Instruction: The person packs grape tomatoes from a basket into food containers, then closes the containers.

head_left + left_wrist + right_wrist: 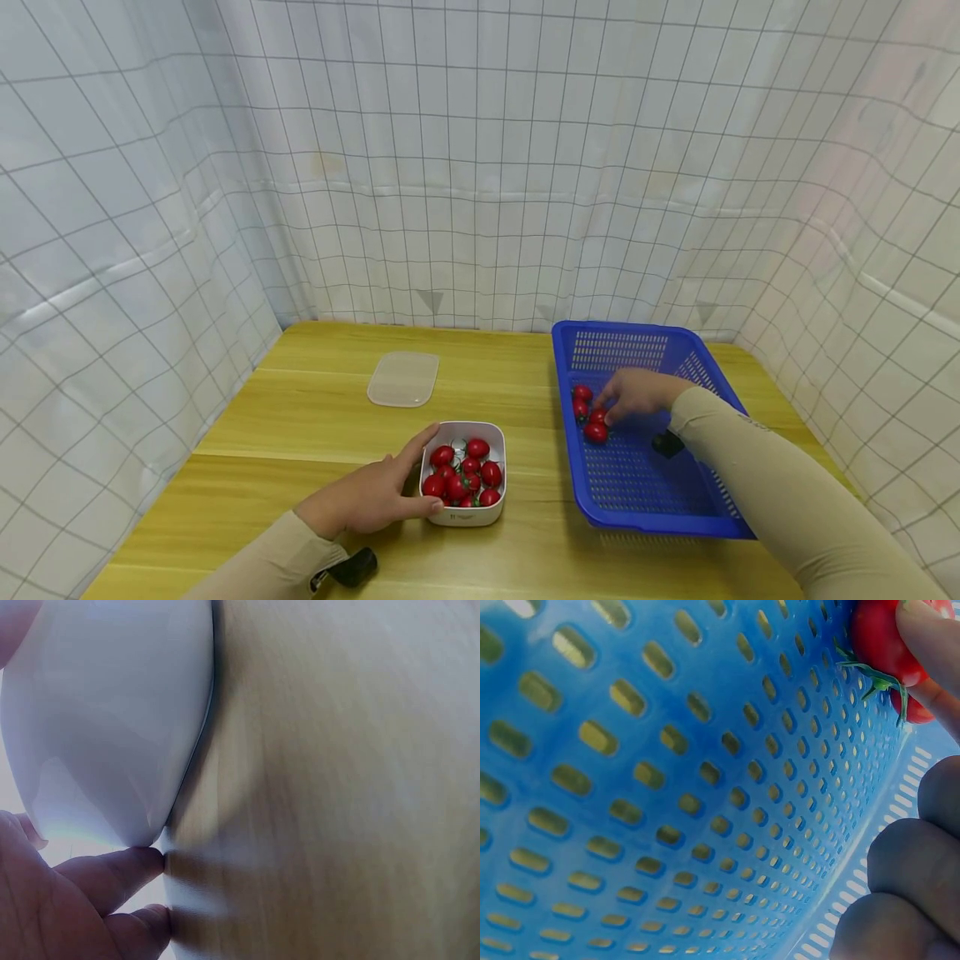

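In the head view, a white square container [467, 517] full of red cherry tomatoes [457, 487] stands on the table. My left hand [375, 496] holds it from the left, thumb at the near side and index finger at the far left corner. The left wrist view shows the container's smooth wall [112, 712] with fingertips against its edge. My right hand [637, 393] reaches into a blue perforated basket [573, 467], over several cherry tomatoes [596, 432] along its left side. Seen from the right wrist, thumb and finger pinch a cherry tomato [885, 637] with green sepals.
A translucent lid [403, 379] lies on the wooden table [300, 417] behind the container. The basket's raised rim [564, 392] stands between the container and my right hand. White grid-patterned curtains [487, 167] enclose the table at the back and sides.
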Demonstrator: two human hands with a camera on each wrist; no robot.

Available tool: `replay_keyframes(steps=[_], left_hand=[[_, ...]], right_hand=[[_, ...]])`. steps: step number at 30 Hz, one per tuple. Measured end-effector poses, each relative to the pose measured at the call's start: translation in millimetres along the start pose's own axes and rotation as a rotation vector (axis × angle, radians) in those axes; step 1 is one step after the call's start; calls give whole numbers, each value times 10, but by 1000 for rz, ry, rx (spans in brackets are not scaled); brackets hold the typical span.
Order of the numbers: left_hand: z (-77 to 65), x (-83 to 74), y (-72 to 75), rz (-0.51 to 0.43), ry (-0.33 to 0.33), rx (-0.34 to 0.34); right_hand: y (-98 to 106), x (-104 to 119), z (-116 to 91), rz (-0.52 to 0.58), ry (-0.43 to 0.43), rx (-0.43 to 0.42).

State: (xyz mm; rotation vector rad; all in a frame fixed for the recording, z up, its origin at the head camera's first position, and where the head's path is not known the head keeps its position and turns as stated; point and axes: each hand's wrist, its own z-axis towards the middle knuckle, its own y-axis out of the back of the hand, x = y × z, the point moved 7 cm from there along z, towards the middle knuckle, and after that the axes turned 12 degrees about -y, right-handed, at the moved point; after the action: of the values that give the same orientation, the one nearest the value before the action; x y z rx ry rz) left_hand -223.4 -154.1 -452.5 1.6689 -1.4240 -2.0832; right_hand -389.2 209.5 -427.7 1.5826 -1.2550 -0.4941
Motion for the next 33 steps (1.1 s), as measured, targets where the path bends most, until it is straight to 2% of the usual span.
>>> replay_keyframes(steps=[22, 33], left_hand=[[2, 5, 0, 7, 0, -2], [9, 7, -9, 4, -2, -5]], right_hand=[[1, 1, -8, -23, 7, -6], [-20, -30, 1, 22, -15, 6]])
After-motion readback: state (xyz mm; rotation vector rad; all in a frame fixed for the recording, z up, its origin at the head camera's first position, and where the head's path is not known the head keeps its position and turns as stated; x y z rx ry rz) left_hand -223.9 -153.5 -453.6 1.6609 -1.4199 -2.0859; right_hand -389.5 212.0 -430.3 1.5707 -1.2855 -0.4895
